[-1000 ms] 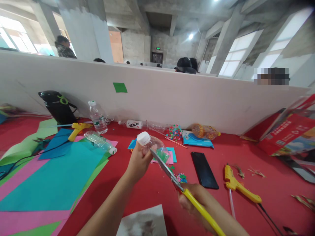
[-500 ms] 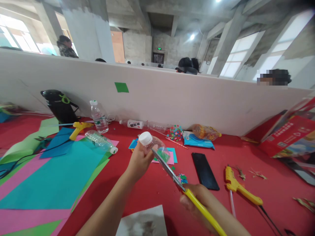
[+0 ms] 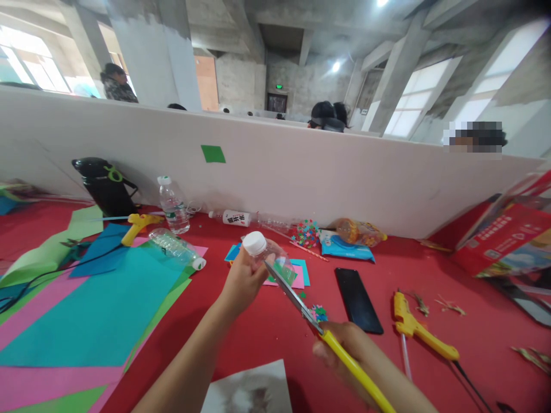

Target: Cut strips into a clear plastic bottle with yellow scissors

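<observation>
My left hand (image 3: 244, 281) grips a clear plastic bottle top (image 3: 279, 256) with a white cap, tilted above the red table. My right hand (image 3: 344, 344) is closed around the yellow handles of a pair of scissors (image 3: 297, 299). The blades point up and left, and their tips meet the bottle's wall right beside my left fingers. Whether the tips pass through the plastic cannot be made out. Behind the bottle lie pink, blue and green paper pieces (image 3: 306, 272). Small coloured stars (image 3: 319, 312) are scattered just beyond the blades.
Right of my hands lie a black phone (image 3: 359, 299) and a yellow glue gun (image 3: 422, 330). Large coloured sheets (image 3: 86, 321) cover the left side, with another glue gun (image 3: 136, 227) and bottles (image 3: 174, 207) behind. A white partition (image 3: 275, 172) bounds the back. A white sheet (image 3: 249, 393) lies in front.
Almost nothing differs. The scissor tips sit very slightly further left against the bottle, while both hands keep their hold.
</observation>
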